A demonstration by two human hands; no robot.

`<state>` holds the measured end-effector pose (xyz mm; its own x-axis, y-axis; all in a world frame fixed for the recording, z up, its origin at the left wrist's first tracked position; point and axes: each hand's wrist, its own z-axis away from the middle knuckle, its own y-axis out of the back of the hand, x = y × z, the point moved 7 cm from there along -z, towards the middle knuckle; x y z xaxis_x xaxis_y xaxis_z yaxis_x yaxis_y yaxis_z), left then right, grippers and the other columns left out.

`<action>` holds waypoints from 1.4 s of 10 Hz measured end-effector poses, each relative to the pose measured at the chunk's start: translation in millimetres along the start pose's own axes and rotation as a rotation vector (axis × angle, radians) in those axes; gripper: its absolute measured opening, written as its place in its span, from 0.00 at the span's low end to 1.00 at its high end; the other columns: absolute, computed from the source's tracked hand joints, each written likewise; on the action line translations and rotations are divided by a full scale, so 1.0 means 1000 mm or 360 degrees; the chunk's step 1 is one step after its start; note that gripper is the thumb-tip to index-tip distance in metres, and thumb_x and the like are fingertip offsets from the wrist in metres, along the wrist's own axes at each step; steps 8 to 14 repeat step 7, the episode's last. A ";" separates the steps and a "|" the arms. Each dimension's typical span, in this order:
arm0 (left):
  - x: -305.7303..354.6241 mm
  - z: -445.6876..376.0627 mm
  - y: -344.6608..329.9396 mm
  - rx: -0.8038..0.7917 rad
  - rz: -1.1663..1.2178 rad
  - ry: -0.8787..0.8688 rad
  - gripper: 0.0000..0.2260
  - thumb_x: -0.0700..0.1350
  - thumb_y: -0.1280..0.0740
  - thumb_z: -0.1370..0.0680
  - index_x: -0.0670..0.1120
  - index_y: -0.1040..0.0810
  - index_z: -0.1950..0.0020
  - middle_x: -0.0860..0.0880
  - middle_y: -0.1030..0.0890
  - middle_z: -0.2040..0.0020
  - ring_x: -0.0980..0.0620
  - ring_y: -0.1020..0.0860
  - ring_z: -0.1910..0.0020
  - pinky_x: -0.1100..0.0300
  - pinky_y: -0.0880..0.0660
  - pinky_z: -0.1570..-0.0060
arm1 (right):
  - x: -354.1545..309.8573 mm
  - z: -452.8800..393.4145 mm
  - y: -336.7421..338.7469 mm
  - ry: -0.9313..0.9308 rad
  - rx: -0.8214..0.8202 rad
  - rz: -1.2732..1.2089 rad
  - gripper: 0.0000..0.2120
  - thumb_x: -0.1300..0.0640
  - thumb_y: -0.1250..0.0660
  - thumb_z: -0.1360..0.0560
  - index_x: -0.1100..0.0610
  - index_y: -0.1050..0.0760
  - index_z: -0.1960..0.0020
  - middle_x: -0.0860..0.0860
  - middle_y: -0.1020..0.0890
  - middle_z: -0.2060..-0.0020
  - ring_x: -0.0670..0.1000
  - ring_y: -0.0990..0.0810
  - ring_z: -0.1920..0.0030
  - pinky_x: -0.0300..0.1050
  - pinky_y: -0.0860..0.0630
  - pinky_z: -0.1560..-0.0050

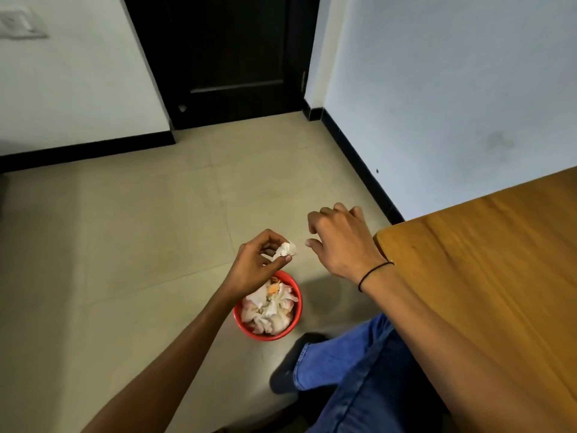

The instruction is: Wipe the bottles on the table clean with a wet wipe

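Observation:
My left hand (256,260) pinches a crumpled white wet wipe (285,250) between thumb and fingertips, held above the floor just over the red bin (298,310). The bin is full of used white wipes. My right hand (340,242) hovers a little to the right of the wipe, its fingers loosely curled and holding nothing; a black band circles its wrist. No bottles are in view.
The corner of a wooden table (484,260) reaches in from the right, beside my right forearm. My leg in blue jeans (352,370) is below it. Beige tiled floor (140,229) spreads to the left, with a dark door (231,57) and white walls behind.

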<state>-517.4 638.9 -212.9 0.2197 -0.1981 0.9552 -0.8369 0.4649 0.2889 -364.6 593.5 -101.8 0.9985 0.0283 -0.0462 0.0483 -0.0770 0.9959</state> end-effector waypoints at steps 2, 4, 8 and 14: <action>-0.065 0.017 -0.007 -0.0031 -0.0358 0.0279 0.16 0.51 0.21 0.25 0.56 0.23 0.43 0.60 0.15 0.52 0.59 0.16 0.53 0.56 0.18 0.54 | -0.034 -0.008 -0.044 -0.0069 -0.0147 -0.0186 0.09 0.49 0.29 0.22 0.53 0.23 0.48 0.51 0.16 0.52 0.57 0.22 0.43 0.56 0.28 0.44; -0.099 0.027 -0.008 -0.0143 -0.0977 0.0387 0.27 0.65 0.24 0.32 0.59 0.28 0.38 0.60 0.17 0.41 0.54 0.18 0.46 0.51 0.21 0.53 | -0.052 -0.002 -0.096 -0.0115 -0.0321 -0.0296 0.05 0.54 0.30 0.21 0.54 0.23 0.47 0.51 0.16 0.51 0.57 0.21 0.43 0.55 0.29 0.44; -0.081 0.015 0.011 0.0258 -0.0599 0.0360 0.13 0.59 0.27 0.23 0.53 0.21 0.61 0.58 0.17 0.66 0.58 0.19 0.66 0.51 0.19 0.61 | -0.035 0.004 -0.102 -0.0234 -0.0236 -0.0429 0.01 0.58 0.31 0.21 0.53 0.23 0.51 0.50 0.16 0.55 0.57 0.19 0.48 0.55 0.25 0.47; -0.081 0.015 0.011 0.0258 -0.0599 0.0360 0.13 0.59 0.27 0.23 0.53 0.21 0.61 0.58 0.17 0.66 0.58 0.19 0.66 0.51 0.19 0.61 | -0.035 0.004 -0.102 -0.0234 -0.0236 -0.0429 0.01 0.58 0.31 0.21 0.53 0.23 0.51 0.50 0.16 0.55 0.57 0.19 0.48 0.55 0.25 0.47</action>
